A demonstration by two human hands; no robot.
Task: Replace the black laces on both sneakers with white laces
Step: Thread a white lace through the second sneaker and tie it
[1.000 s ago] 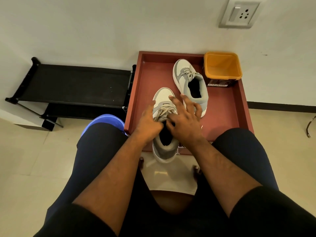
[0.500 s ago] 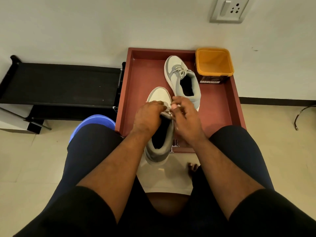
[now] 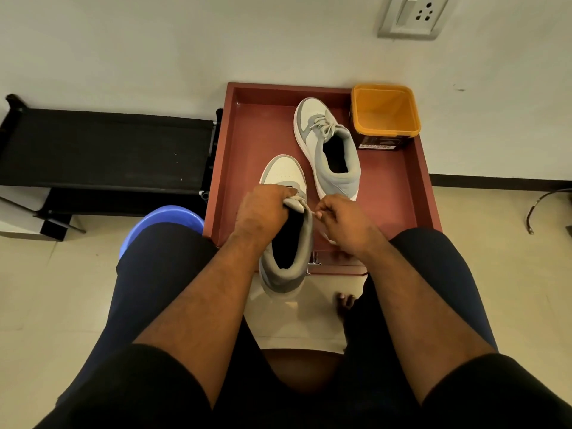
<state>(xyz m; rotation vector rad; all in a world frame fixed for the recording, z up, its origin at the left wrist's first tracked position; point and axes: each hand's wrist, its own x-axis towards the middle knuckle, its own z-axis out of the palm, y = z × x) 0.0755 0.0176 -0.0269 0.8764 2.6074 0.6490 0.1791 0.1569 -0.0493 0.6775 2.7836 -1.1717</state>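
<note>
- The near grey-and-white leather sneaker (image 3: pixel 286 224) is gripped by the tongue in the left hand (image 3: pixel 263 212), fingers curled round it. Toe is over the tray, heel hangs past the tray's near edge above the floor.
- The right hand (image 3: pixel 343 222) is closed in a pinch on the tip of a pale lace (image 3: pixel 309 209) coming off that same sneaker, just beside the left hand.
- The shallow reddish-brown wooden tray (image 3: pixel 399 193) sits on the floor against the wall and holds pretty much everything.
- Inside it, the second grey-and-white sneaker (image 3: pixel 328 150) lies flat, toe toward the wall, already laced up with light laces tied over the tongue.
- Also in the tray, back right corner: an orange square plastic tub (image 3: pixel 385 111) with a dark label on its side, just beside the second sneaker. Its inside looks bare, only the orange bottom showing.
- Left of the tray there's a low black fabric-topped rack (image 3: pixel 105 147), and a blue plastic stool (image 3: pixel 161 215) peeks out behind the person's left knee.
- A white wall socket (image 3: pixel 413 15) is up above the tub.
</note>
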